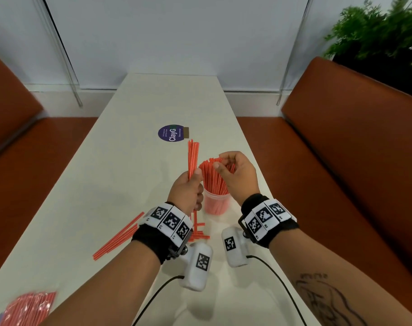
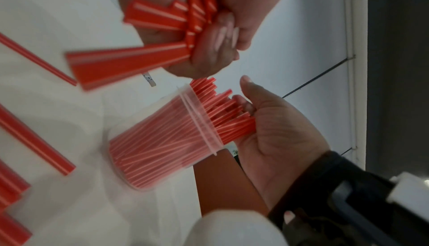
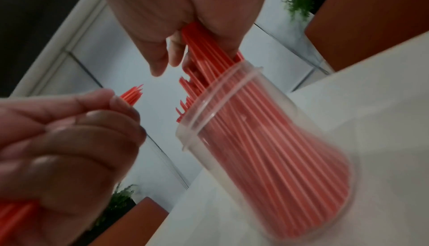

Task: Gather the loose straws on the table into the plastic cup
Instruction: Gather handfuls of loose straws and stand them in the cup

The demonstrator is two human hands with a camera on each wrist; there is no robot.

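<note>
**Straws in both hands over the cup**

While my left hand [image 1: 187, 188] grips a bundle [image 1: 192, 158] of red straws upright, its fingers [image 3: 69, 151] clenched round the middle of it, my right hand [image 1: 238, 175] sits over the cup [image 1: 216, 203]. From the head view the bundle rises just left of the cup, its lower ends reaching down toward the table [image 1: 120, 147] behind my left wrist.

The cup stands on the table between my two wrists, clear plastic, packed with red straws [image 1: 214, 177] that fan out above its rim. My right fingers [image 2: 246, 108] curl round the tops of those straws on the right side of the fan; the right wrist view shows several straws running up from the cup into that grasp.

Loose straws [image 1: 118, 236] lie on the table to the left of my left wrist, slanting. A few more [image 1: 199, 231] lie crossed just under the left wrist, near the cup's base. A blurred red pack [image 1: 28, 307] sits at the table's near left corner. A purple sticker [image 1: 173, 133] lies farther out on the table, beyond the bundle's tips.
</note>
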